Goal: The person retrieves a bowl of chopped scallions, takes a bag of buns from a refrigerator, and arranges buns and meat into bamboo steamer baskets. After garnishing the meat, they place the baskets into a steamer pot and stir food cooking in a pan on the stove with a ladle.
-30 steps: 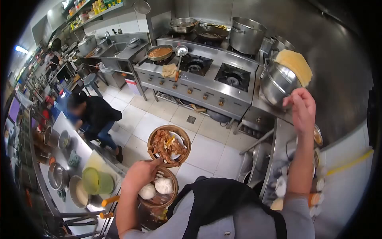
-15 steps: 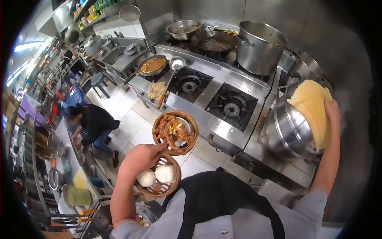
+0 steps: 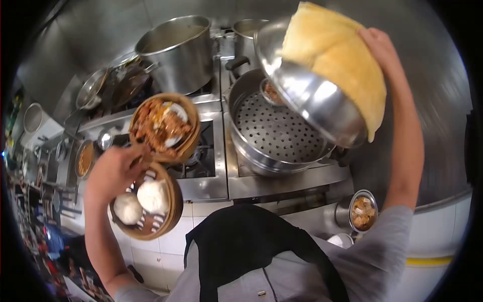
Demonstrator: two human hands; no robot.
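Observation:
My left hand [image 3: 116, 172] grips the touching rims of two bamboo baskets. The upper basket [image 3: 190, 146] holds reddish-brown braised pieces and a small white dish. Two white buns [image 3: 153, 197] sit in the lower basket [image 3: 173, 204], which has a slotted base. My right hand [image 3: 381, 48] is closed on a yellow cloth [image 3: 334, 48] draped over a metal lid [image 3: 322, 98]. The lid is tilted up above the right side of a steamer pot [image 3: 266, 161]. Inside it lie a perforated plate [image 3: 276, 128] and a small bowl of brown food [image 3: 271, 92], partly covered by the lid.
A tall stockpot [image 3: 178, 60] stands behind the upper basket, with another pot [image 3: 246, 43] to its right. Pans [image 3: 93, 90] are at the back left. A burner [image 3: 196, 156] shows beside the baskets. A metal container of food [image 3: 362, 212] sits near my right elbow.
The view has turned right toward the steamer. The lid, earlier on the pot, is now raised with the cloth, showing the inside. Both baskets remain in my left hand, now beside the steamer.

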